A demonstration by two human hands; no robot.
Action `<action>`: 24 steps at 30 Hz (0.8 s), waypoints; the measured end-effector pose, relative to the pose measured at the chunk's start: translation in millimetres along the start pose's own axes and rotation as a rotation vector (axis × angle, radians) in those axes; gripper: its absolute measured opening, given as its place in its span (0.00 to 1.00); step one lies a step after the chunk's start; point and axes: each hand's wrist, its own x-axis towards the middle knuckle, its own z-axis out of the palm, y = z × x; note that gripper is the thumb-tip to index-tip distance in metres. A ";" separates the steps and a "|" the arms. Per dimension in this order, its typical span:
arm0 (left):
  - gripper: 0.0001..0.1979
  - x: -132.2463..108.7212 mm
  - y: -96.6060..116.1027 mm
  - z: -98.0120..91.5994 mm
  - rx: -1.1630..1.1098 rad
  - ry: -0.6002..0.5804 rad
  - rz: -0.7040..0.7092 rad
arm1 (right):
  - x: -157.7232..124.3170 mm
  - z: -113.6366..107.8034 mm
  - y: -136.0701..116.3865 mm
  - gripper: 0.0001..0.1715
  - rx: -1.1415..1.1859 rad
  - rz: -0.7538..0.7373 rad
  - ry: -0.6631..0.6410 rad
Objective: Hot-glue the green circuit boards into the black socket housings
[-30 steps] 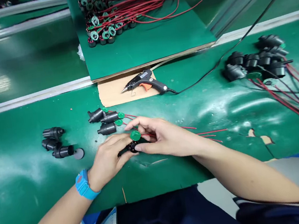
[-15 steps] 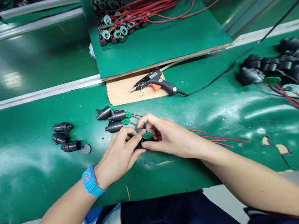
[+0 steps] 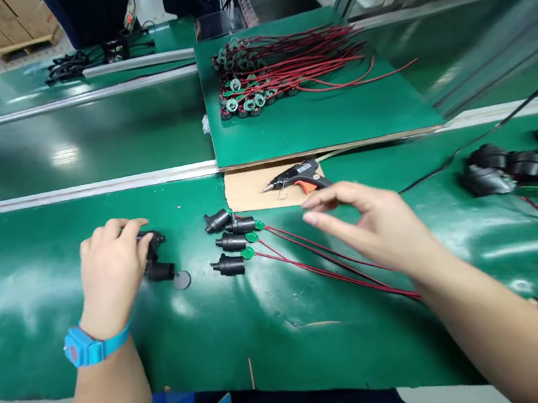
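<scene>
At the left, my left hand [image 3: 110, 269], with a blue wristband, curls its thumb and fingers around the uppermost black plastic housing [image 3: 157, 236] of a small group. Part of that housing is hidden by the hand. Below it lies another black housing [image 3: 161, 271], beside a flat grey disc [image 3: 182, 280]. My right hand [image 3: 374, 226] hovers open, holding nothing, in front of the glue gun's handle. Between my hands, several black housings with green discs [image 3: 248, 253] lie in a loose column. Their red wires [image 3: 309, 266] run right, passing beneath my right hand and forearm.
The glue gun [image 3: 295, 174] rests on a cardboard piece [image 3: 242, 192]. Behind it, a raised green board [image 3: 328, 122] bears wired round parts [image 3: 249, 103]. More black housings [image 3: 521, 164] crowd the right side. A black cable [image 3: 450, 161] crosses there. People stand beyond the bench.
My hands have parted: the left has moved left to the loose housings, the right has lifted away rightward. The housing they held now lies nearest me in the middle column. The view has tilted up.
</scene>
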 end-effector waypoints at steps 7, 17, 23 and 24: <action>0.14 3.1 -34.6 37.0 -0.133 -0.027 0.121 | 107.3 -54.6 56.4 0.08 -0.453 0.013 0.242; 0.19 6.5 -1.2 28.4 -0.585 0.107 -0.204 | 209.3 -18.8 69.8 0.20 -0.647 -0.153 0.154; 0.26 2.6 23.4 22.3 -1.372 0.085 -0.509 | 228.8 -6.2 59.3 0.16 -0.685 -0.244 0.111; 0.26 2.8 27.5 21.8 -1.476 0.081 -0.530 | 227.4 -6.4 58.1 0.16 -0.669 -0.257 0.104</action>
